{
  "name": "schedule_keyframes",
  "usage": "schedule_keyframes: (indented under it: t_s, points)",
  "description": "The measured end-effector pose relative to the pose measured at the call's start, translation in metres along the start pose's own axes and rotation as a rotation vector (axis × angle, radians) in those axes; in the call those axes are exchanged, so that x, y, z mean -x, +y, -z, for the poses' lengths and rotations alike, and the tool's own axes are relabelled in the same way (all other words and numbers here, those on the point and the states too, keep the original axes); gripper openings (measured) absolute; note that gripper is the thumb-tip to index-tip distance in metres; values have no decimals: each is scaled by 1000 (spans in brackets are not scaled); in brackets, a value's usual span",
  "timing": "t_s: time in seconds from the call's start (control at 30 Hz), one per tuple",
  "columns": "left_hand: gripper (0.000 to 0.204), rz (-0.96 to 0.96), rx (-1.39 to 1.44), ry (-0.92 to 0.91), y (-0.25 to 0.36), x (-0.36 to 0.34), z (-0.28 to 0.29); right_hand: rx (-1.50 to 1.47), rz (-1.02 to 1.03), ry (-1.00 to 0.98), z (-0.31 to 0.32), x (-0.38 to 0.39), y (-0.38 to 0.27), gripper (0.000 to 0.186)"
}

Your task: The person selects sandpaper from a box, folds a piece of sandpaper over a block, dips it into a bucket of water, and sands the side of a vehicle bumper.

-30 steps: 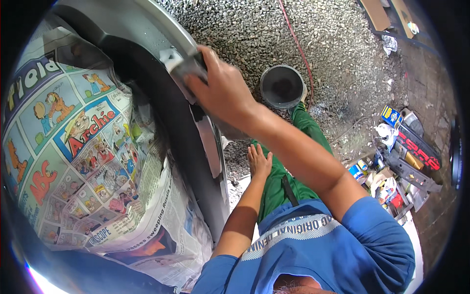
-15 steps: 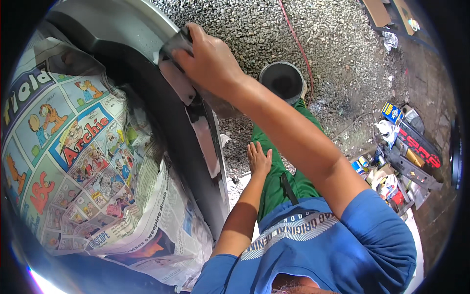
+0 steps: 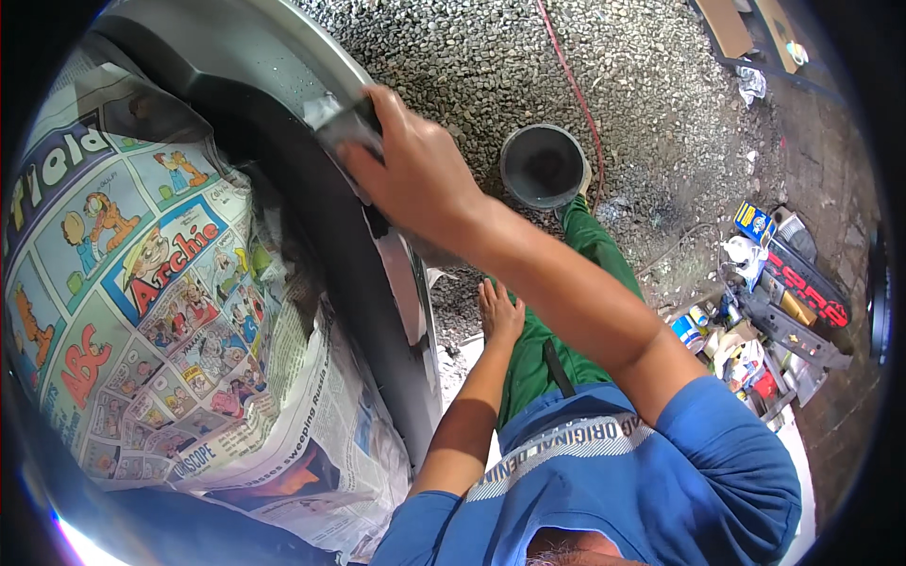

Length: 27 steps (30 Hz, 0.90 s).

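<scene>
My right hand (image 3: 415, 174) is closed on a dark grey piece of sandpaper (image 3: 351, 130), slightly blurred. It presses the sheet against the curved edge of a grey car body panel (image 3: 274, 58). Pinkish-grey patches (image 3: 400, 274) run down that edge below the hand, beside a broad black strip (image 3: 326, 255). Resting on the green trousers over my leg, my left hand (image 3: 500, 316) has its fingers spread and holds nothing.
Newspaper sheets (image 3: 226, 330) cover the area left of the panel. A dark bucket (image 3: 544, 168) stands on the gravel (image 3: 444, 57), near a red hose (image 3: 578, 90). Packages, tools and scraps (image 3: 755, 349) are heaped at the right.
My right hand, with the sandpaper, has shifted a little down and to the right along the panel's edge. My left hand stays on the leg.
</scene>
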<state>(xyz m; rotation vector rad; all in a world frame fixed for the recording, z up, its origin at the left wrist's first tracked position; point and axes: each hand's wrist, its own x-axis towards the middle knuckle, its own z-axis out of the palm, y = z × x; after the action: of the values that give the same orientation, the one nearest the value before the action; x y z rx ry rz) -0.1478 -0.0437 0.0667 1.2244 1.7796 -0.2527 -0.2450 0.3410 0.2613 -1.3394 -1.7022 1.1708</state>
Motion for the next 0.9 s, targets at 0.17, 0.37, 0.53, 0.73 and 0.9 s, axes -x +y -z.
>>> schedule_keyframes:
  t_s: [0.17, 0.37, 0.53, 0.73, 0.9]
  points:
    - [78, -16, -47, 5, -3, -3, -4, 37, -89, -84, 8, -43, -11, 53]
    - [78, 48, 14, -23, 6, 7, 9, -12, 24, 48, 2, -2, -7, 42]
    - [78, 84, 70, -55, 11, 3, 18, 68, -35, -7, 7, -50, -5, 44]
    - [78, 42, 82, 6, 6, 7, 18, -16, -28, -41, 4, 11, 0, 55]
    - [78, 31, 48, -24, 8, 3, 16, 150, -50, 43, 6, -38, 18, 57]
